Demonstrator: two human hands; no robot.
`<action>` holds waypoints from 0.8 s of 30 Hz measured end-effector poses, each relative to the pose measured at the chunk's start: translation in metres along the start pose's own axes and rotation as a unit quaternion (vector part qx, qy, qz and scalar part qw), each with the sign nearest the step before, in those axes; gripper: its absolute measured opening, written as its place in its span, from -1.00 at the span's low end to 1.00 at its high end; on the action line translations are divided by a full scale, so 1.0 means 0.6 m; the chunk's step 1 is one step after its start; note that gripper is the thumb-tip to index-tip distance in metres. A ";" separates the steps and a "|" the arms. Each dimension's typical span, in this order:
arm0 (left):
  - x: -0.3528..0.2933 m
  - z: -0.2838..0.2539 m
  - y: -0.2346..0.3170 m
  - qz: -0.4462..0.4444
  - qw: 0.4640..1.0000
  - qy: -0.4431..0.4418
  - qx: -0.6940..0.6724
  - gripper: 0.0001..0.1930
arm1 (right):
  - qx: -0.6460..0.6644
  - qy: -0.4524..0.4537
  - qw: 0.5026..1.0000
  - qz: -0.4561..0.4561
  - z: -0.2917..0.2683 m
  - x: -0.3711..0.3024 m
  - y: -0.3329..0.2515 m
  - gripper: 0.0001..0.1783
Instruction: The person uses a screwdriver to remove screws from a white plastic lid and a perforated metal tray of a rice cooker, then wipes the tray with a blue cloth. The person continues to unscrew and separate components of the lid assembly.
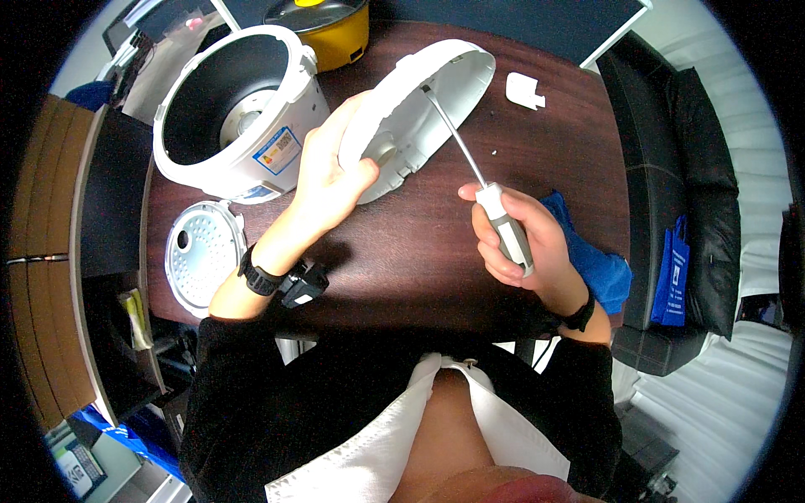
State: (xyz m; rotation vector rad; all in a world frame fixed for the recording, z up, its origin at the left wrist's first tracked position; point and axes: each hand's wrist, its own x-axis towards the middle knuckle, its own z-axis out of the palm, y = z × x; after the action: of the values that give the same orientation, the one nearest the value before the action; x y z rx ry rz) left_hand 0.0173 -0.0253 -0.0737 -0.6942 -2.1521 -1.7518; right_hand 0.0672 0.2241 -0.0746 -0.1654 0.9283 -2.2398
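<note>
My left hand (pixel 331 172) grips the near left rim of a white plastic rice cooker lid shell (pixel 465 101), tilted so that its hollow inside faces right. In my right hand (pixel 528 239) is a screwdriver (pixel 507 230) with a white and grey handle, fingers wrapped round it. Its metal shaft slants up and left into the shell, the tip at the inner wall. Left of the shell stands the white rice cooker body (pixel 289 155), uncovered, its dark inside showing. Below that lies a round perforated inner lid plate (pixel 205 251), near my left forearm.
On the dark wooden table (pixel 419 260) a small white plastic piece (pixel 523 90) lies at the far right. A blue cloth (pixel 595 260) sits beside my right wrist. At the back stands a yellow and black pot (pixel 335 33). A black sofa (pixel 671 184) borders the right side.
</note>
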 end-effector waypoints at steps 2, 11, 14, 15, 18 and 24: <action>0.002 -0.002 0.002 -0.005 1.000 0.011 0.001 -0.37 | -0.015 0.005 1.000 0.003 0.008 0.003 -0.006 -0.56; 0.006 -0.023 0.018 -0.013 0.997 0.058 0.046 -0.35 | -0.083 0.037 0.995 0.034 0.057 0.035 -0.031 -0.54; 0.005 -0.025 0.011 0.001 0.994 0.094 0.055 -0.34 | -0.168 0.016 0.986 0.019 0.046 0.046 -0.043 -0.57; 0.005 -0.025 0.012 0.000 0.994 0.090 0.063 -0.34 | -0.276 0.034 0.961 -0.001 0.041 0.048 -0.045 -0.59; 0.003 -0.025 0.013 -0.014 0.994 0.084 0.065 -0.35 | -0.317 0.040 0.948 -0.008 0.030 0.052 -0.052 -0.61; -0.005 -0.011 0.002 -0.073 0.993 0.098 0.002 -0.29 | -0.135 0.001 0.990 0.027 0.024 0.049 -0.045 -0.55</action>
State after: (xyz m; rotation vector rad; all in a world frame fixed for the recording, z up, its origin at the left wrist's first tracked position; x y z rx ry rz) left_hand 0.0198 -0.0321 -0.0725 -0.3543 -2.1165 -1.8039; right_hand 0.0355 0.2103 -0.0501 -0.2571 1.2220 -2.0580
